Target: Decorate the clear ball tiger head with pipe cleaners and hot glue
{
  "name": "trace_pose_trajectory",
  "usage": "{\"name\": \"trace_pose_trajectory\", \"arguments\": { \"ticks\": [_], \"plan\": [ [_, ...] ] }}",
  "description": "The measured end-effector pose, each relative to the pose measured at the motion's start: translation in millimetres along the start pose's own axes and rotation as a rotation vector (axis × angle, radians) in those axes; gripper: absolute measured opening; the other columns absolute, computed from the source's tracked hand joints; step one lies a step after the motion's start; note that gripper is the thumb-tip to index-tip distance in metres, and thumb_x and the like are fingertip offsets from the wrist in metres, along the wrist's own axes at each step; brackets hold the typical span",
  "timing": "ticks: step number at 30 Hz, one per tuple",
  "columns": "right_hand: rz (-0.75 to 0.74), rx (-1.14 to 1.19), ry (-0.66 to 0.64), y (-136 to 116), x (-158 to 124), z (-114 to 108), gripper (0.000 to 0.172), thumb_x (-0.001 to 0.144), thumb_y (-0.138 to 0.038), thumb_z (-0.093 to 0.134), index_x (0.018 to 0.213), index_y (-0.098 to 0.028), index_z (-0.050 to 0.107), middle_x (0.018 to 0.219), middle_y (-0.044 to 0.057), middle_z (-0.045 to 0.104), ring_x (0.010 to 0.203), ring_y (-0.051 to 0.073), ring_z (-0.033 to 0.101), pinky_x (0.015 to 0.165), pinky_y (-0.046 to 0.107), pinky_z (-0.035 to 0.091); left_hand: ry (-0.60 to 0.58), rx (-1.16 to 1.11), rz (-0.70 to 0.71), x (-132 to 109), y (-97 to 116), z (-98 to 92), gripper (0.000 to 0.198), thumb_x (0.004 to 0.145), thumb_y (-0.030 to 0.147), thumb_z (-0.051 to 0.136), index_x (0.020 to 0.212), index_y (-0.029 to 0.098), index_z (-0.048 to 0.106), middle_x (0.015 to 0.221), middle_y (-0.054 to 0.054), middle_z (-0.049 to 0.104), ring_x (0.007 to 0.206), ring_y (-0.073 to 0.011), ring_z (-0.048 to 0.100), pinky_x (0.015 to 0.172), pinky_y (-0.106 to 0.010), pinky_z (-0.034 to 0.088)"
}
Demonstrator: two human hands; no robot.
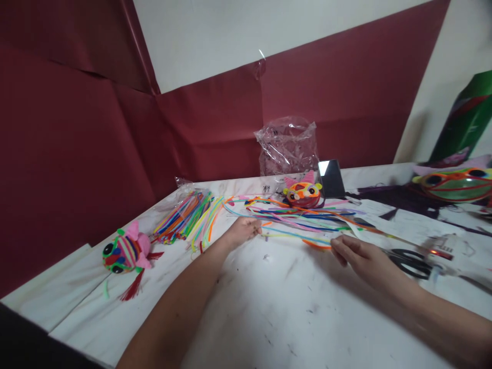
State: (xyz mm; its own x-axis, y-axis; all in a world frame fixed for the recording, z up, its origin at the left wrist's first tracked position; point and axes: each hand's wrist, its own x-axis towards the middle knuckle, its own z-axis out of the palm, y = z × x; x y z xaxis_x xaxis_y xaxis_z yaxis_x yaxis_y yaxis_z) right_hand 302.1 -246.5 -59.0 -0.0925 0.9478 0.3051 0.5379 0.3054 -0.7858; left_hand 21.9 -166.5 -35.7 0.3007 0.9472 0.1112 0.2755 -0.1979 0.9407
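A light blue pipe cleaner [295, 233] and a yellow pipe cleaner [290, 236] stretch between my two hands, low above the white marbled table [277, 302]. My left hand [246, 229] is closed in a pinch at their left end. At the right end, the thumb and fingers of my right hand [353, 251] close on them. Close to my right fingertips is a short orange pipe cleaner [315, 245]; whether it is held or lies on the table, I cannot tell. Loose pipe cleaners [284, 218] in many colours lie just beyond my hands.
Left stands a fuzzy striped toy [125, 251] with red tassels, near a bundle of pipe cleaners [182, 218]. Behind are an orange-faced toy [303, 193], clear plastic bag [288, 146] and dark phone-like slab [331, 178]. Black-handled scissors [409, 262] and another toy [455, 182] lie right.
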Motion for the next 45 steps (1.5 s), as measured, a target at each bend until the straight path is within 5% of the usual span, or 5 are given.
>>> {"name": "trace_pose_trajectory", "arguments": {
  "ticks": [9, 16, 23, 34, 45],
  "plan": [
    [0.183, 0.229, 0.076, 17.5, 4.7, 4.9, 0.050, 0.086, -0.063, 0.041, 0.062, -0.021, 0.048, 0.052, -0.003, 0.045, 0.048, 0.011, 0.039, 0.049, 0.026, 0.033, 0.455, -0.016, 0.161, 0.0, 6.5, 9.3, 0.053, 0.078, 0.065, 0.046, 0.055, 0.018, 0.044, 0.050, 0.004, 0.040, 0.048, -0.0078, 0.036, 0.048, -0.022, 0.028],
    [0.101, 0.259, -0.040, -9.5, -8.2, 12.0, 0.040, 0.074, -0.059, 0.057, 0.063, -0.020, 0.051, 0.055, -0.003, 0.046, 0.049, 0.011, 0.038, 0.047, 0.025, 0.031, 0.005, -0.383, -0.171, -20.5, 11.0, 74.4, 0.043, 0.076, 0.054, 0.057, 0.078, 0.011, 0.061, 0.065, -0.006, 0.064, 0.039, -0.0043, 0.033, 0.045, -0.023, 0.022],
    [0.065, 0.102, -0.100, -4.0, -12.3, 19.5, 0.035, 0.080, -0.051, 0.047, 0.061, -0.021, 0.048, 0.054, -0.003, 0.044, 0.052, 0.012, 0.038, 0.050, 0.026, 0.030, 0.007, -0.797, -0.041, -20.8, 14.8, 63.3, 0.030, 0.059, 0.016, 0.069, 0.088, 0.011, 0.063, 0.084, -0.010, 0.070, 0.055, -0.0079, 0.050, 0.054, -0.023, 0.034],
    [-0.004, -0.023, -0.352, -2.0, -15.3, 21.5, 0.028, 0.079, -0.043, 0.044, 0.061, -0.022, 0.039, 0.058, -0.004, 0.037, 0.056, 0.013, 0.032, 0.052, 0.026, 0.027, 0.192, -0.754, 0.032, -13.8, 14.1, 60.3, 0.034, 0.054, 0.030, 0.081, 0.062, 0.014, 0.052, 0.066, -0.001, 0.062, 0.052, -0.0062, 0.049, 0.055, -0.022, 0.037],
    [-0.075, -0.134, -0.430, -10.2, -16.6, 16.3, 0.025, 0.082, -0.037, 0.039, 0.062, -0.021, 0.038, 0.060, -0.002, 0.038, 0.060, 0.014, 0.034, 0.056, 0.026, 0.030, 0.300, -0.630, 0.056, -5.8, 7.5, 49.7, 0.030, 0.059, 0.034, 0.076, 0.064, 0.015, 0.053, 0.055, 0.004, 0.050, 0.048, -0.0067, 0.046, 0.050, -0.022, 0.034]
  ]
}}
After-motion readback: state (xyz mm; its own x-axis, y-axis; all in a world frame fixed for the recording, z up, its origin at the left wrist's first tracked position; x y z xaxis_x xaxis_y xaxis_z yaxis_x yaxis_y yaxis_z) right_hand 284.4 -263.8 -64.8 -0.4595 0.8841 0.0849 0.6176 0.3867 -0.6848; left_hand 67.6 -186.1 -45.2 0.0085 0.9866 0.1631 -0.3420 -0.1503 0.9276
